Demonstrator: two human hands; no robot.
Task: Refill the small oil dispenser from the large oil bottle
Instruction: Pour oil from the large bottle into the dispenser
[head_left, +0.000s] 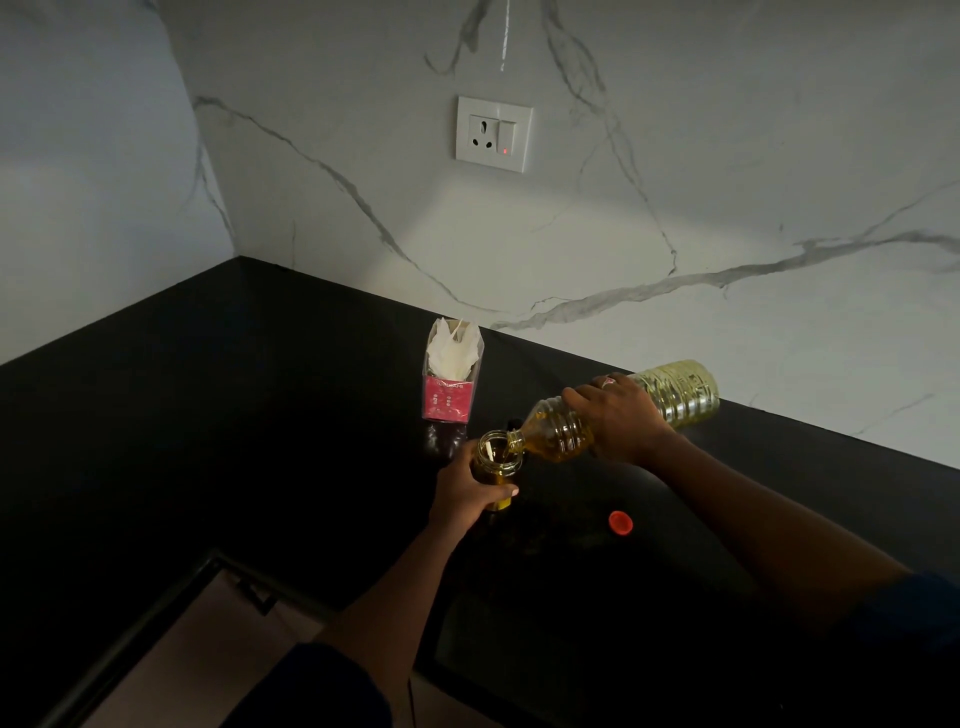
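Your right hand (621, 415) reaches forward from the lower right, forearm stretched over the counter, and grasps the bottle (623, 410) around its middle from above. You hold it tipped nearly flat, its base up and to the right toward the wall, its neck down and to the left. A ring shows on one finger of that hand.

Your left hand (470, 496) comes in from below, fingers wrapped around the body of the dispenser (497, 462), thumb across its front. The dispenser stands upright on the counter, its mouth open, with a pale tube inside.

The bottle's open mouth rests at the dispenser's rim, on its right side, and yellow oil pools in the lowered neck. The two hands are near each other, the right higher and farther back.

A red cap (620, 522) lies on the counter (234, 415) to the right of the dispenser, apart from both hands. Behind the dispenser stands a pink pack (451, 379) with white tissue sticking out of the top.

The counter is black and runs into a corner. The walls (675, 182) are white marble with grey veins, and a white socket (494, 133) with a small red light sits on the back wall.
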